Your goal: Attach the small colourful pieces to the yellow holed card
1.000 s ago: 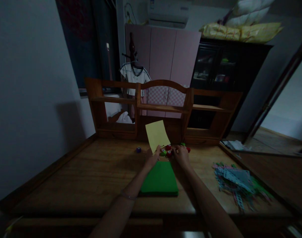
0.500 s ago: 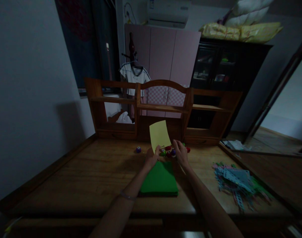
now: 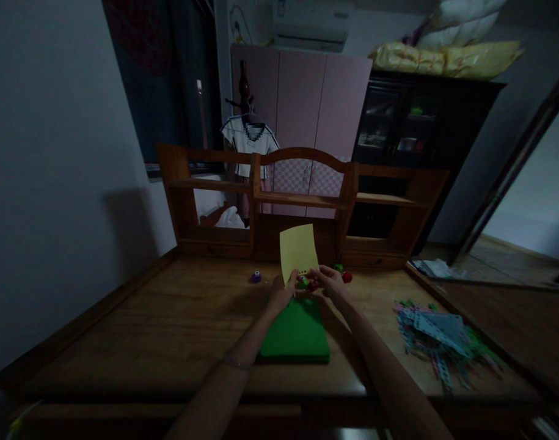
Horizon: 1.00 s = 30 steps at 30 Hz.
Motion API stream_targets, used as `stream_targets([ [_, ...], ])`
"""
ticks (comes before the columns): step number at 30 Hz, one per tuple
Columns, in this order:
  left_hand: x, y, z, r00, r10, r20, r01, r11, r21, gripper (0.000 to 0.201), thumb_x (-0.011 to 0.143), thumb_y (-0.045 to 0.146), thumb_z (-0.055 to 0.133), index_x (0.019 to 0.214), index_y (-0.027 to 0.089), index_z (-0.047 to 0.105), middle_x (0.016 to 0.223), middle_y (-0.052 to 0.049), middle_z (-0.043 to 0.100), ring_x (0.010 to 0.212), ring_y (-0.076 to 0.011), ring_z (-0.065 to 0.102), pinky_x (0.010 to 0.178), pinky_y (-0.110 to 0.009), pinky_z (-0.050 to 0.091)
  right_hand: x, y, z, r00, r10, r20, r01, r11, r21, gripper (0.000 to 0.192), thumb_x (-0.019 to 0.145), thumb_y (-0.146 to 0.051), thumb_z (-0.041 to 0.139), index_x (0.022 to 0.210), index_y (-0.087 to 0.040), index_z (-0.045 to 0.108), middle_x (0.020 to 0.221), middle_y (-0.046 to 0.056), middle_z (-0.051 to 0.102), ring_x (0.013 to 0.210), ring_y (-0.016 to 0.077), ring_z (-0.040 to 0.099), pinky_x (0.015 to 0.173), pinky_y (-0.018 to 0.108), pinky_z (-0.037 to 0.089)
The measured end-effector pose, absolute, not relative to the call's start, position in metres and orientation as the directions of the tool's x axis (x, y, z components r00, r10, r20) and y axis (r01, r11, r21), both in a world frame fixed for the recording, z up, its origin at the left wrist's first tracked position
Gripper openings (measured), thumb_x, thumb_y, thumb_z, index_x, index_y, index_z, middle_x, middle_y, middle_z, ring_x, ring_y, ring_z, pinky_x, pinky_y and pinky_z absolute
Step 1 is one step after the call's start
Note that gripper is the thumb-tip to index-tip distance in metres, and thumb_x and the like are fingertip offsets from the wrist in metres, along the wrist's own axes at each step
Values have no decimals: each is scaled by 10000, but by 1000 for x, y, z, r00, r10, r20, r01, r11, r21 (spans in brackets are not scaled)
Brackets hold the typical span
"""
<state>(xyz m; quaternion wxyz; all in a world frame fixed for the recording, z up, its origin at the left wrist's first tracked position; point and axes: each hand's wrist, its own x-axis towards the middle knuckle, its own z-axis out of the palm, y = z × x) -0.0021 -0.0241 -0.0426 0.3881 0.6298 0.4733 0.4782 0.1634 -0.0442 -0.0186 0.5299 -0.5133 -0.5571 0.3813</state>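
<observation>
A yellow sheet of paper (image 3: 299, 247) stands tilted up above the desk, with a row of small dark holes along its lower edge. My left hand (image 3: 283, 293) is closed on its lower left corner, thumb in front. At the lower right corner, the fingers of my right hand (image 3: 333, 285) are pinched together on the sheet's edge. Just behind and below the hands lie small round things, among them a green one (image 3: 303, 282) and a red one (image 3: 313, 285), partly hidden. A thick green square pad or stack (image 3: 295, 331) lies flat in front of them, below my left wrist.
A purple round piece (image 3: 256, 277) sits left of the hands; another red one (image 3: 347, 277) lies to the right. Blue, pink and green perforated plastic pieces (image 3: 439, 333) are heaped on the desk's right side. A wooden shelf unit (image 3: 302, 198) lines the back.
My right hand has moved left and slightly down, onto the sheet's lower right corner. The yellow sheet has shifted a little to the right and straightened.
</observation>
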Motion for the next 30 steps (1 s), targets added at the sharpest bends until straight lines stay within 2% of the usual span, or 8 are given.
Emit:
stream_targets([
  [8, -1, -22, -44, 86, 954, 286, 217, -298, 930, 539, 806, 610, 384, 646, 147, 608, 429, -6, 504, 444, -130, 517, 491, -223, 371, 166, -40, -23, 132, 961, 245, 197, 217, -956, 425, 671, -595, 592, 766, -182, 608, 643, 3, 617, 486, 99, 496, 356, 172, 224],
  [15, 0, -19, -44, 94, 933, 349, 238, -361, 902, 545, 836, 589, 337, 723, 146, 633, 418, 16, 473, 403, -116, 493, 489, -216, 368, 168, -39, -23, 159, 956, 246, 131, 227, -965, 417, 693, -572, 590, 793, -168, 608, 669, 21, 613, 454, 84, 465, 352, 175, 254],
  [21, -2, -17, -43, 111, 926, 361, 282, -378, 882, 565, 844, 587, 331, 688, 132, 628, 433, -8, 508, 443, -123, 529, 522, -217, 381, 169, -39, -21, 186, 951, 247, 111, 229, -967, 447, 684, -575, 598, 828, -153, 610, 598, 14, 572, 433, 87, 440, 337, 177, 239],
  [30, -3, -18, -43, 85, 940, 331, 352, -339, 873, 633, 833, 624, 306, 606, 134, 636, 408, -22, 508, 430, -128, 532, 530, -226, 383, 167, -39, -22, 222, 940, 258, 93, 243, -966, 434, 655, -582, 620, 781, -167, 596, 617, 8, 584, 449, 96, 460, 342, 181, 251],
])
